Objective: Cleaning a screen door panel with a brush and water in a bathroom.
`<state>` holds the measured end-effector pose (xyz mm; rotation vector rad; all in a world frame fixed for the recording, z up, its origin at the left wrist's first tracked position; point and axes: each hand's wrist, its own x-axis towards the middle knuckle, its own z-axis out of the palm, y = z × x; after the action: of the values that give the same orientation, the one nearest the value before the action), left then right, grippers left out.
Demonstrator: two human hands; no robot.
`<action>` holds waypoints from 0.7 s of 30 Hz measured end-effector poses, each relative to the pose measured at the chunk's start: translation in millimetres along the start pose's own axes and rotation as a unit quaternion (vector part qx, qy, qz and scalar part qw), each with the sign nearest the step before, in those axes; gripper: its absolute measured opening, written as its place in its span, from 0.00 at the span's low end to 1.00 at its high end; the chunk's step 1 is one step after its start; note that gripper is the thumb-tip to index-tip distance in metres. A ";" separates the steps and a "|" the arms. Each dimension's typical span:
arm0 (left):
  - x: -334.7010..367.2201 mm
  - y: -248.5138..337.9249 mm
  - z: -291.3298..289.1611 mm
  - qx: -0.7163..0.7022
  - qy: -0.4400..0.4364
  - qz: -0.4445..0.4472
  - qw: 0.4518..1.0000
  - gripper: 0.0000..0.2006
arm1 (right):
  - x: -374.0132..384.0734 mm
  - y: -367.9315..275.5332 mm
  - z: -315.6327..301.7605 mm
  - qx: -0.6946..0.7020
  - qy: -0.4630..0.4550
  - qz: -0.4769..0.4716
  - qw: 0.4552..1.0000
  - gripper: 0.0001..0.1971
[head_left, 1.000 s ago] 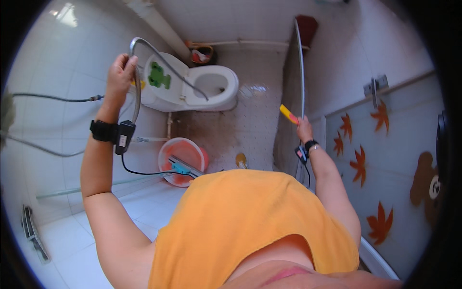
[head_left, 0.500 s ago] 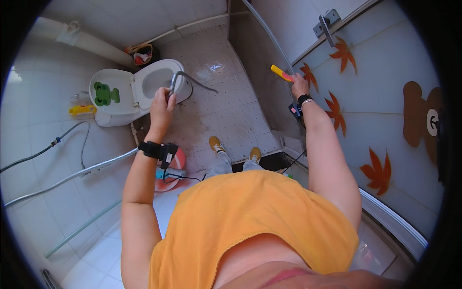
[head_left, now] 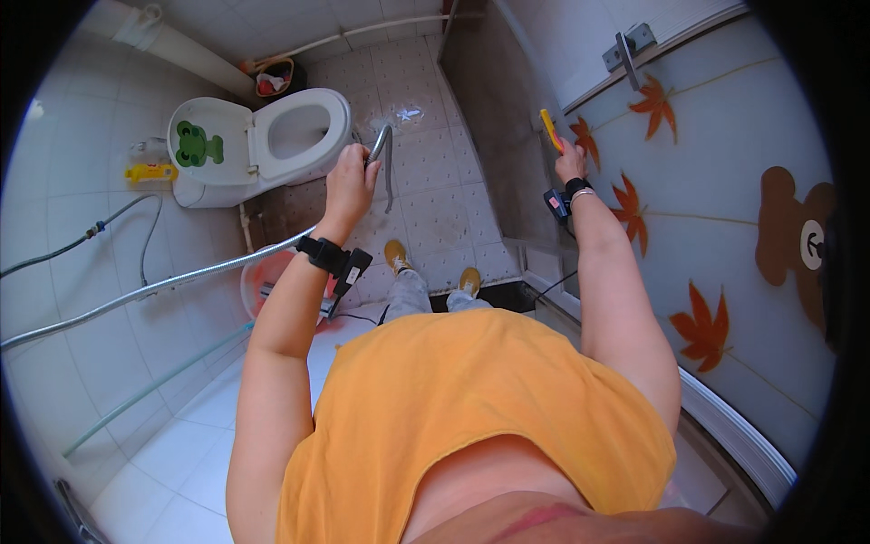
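My left hand [head_left: 350, 190] is closed round a silver flexible metal hose [head_left: 208, 275], between the toilet and my body. The hose runs along the left wall and passes behind my forearm. Past my fingers it bends over, and a thin grey length hangs down; I cannot tell whether that is hose or water. On the right, my right hand [head_left: 571, 162] grips a slim tool with a yellow end and a red part [head_left: 549, 130]. It is held up beside the dark shower-type panel [head_left: 494, 109]; whether it touches the panel cannot be seen.
A white toilet [head_left: 342, 118] with its lid up stands at the left, a waste basket [head_left: 290, 82] behind it. A yellow bottle [head_left: 150, 172] lies by the tank. A pink basin [head_left: 263, 288] sits near my left forearm. A leaf-patterned door [head_left: 716, 218] lines the right.
My left hand has moved right and a little nearer with the hose, whose hanging end now points more downward. The tool in my right hand has tilted more upright.
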<state>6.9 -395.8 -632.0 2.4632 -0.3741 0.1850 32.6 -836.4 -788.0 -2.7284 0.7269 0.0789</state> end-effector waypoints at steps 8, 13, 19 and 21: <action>-18.3 1.2 -2.9 -0.003 -0.021 -0.021 1.000 0.09 | 12.4 8.7 11.8 0.043 0.053 -0.135 0.989 0.16; -20.9 7.7 -1.4 -0.005 -0.026 -0.008 1.000 0.09 | -2.6 13.4 4.5 0.030 0.055 -0.090 0.994 0.17; -23.2 14.3 -2.3 0.002 -0.026 0.011 1.000 0.09 | -5.2 26.4 -0.6 0.033 0.081 -0.112 0.990 0.17; -24.8 16.4 -2.6 0.007 -0.025 0.021 0.999 0.10 | -4.2 24.2 1.1 0.016 0.091 -0.121 0.988 0.18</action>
<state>-21.8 -401.2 -626.0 2.4784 -0.4465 0.1438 17.0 -853.8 -795.4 -2.7947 0.4323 -0.2361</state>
